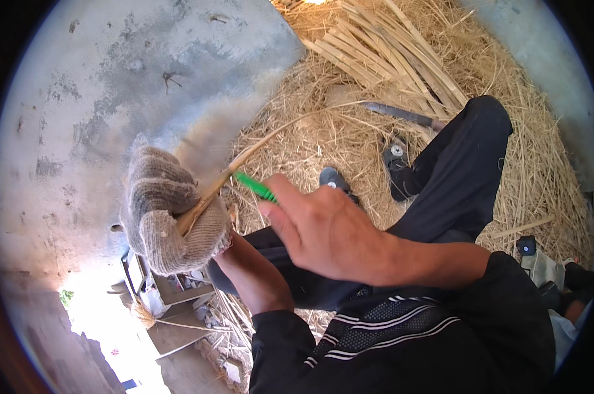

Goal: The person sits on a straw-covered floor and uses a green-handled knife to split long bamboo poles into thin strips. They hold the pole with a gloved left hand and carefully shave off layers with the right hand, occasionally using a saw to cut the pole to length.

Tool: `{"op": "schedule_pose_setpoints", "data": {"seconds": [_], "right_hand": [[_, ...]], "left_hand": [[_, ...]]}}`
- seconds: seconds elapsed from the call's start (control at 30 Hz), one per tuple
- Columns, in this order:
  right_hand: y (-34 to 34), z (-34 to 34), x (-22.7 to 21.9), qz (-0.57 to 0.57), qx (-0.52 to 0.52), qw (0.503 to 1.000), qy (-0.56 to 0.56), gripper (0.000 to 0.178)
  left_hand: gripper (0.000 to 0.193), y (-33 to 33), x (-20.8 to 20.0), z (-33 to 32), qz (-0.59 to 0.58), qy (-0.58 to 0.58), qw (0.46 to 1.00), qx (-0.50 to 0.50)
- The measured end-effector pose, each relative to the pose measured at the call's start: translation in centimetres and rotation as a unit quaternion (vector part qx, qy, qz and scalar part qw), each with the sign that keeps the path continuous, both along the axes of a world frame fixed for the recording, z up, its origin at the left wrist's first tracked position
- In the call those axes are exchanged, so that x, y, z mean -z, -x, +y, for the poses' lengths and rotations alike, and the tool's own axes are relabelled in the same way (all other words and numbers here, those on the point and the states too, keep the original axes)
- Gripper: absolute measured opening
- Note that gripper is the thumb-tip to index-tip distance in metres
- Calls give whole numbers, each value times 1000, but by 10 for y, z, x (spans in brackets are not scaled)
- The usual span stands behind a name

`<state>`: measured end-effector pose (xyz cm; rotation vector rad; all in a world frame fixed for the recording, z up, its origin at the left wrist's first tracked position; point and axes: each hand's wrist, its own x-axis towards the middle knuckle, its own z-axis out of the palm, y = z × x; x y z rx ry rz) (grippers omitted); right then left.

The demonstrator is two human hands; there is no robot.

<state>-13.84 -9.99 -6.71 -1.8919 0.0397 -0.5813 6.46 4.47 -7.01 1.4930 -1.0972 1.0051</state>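
My left hand (pixel 172 213), in a grey knitted work glove, is closed around the lower end of a long, thin bamboo or wood strip (pixel 261 144). The strip slants up and to the right, curving over the shavings. In my bare right hand (pixel 339 230) is a slim green-handled tool (pixel 254 186), its tip end against the strip just beyond the glove. Any blade on it cannot be made out. Both hands are above my lap, and the fingers of the right are wrapped around the handle.
Straw-like shavings (pixel 284 161) cover the floor. A bundle of split strips (pixel 382 56) lies at the far side, with a long dark-bladed knife (pixel 398 113) near it. A stained grey wall (pixel 106 118) rises on the left. My shoes (pixel 397 157) rest among the shavings.
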Motion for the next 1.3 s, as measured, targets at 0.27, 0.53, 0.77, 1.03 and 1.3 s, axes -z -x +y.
{"op": "schedule_pose_setpoints", "data": {"seconds": [0.27,0.53,0.77,1.03,1.3], "right_hand": [[2,-4,-23,70,-13,995,75,24],[6,-5,-17,73,4,995,74,21],[-19,-22,18,32,64,994,78,27],[-29,-13,27,83,58,993,58,26],[-27,-11,32,74,67,991,85,29]], "left_hand": [[26,-25,5,32,19,-30,998,-58],[31,-24,15,20,35,8,993,114],[26,-17,6,1,23,33,992,117],[21,-4,-3,-11,15,61,991,121],[16,3,-6,-15,12,80,989,124]]}}
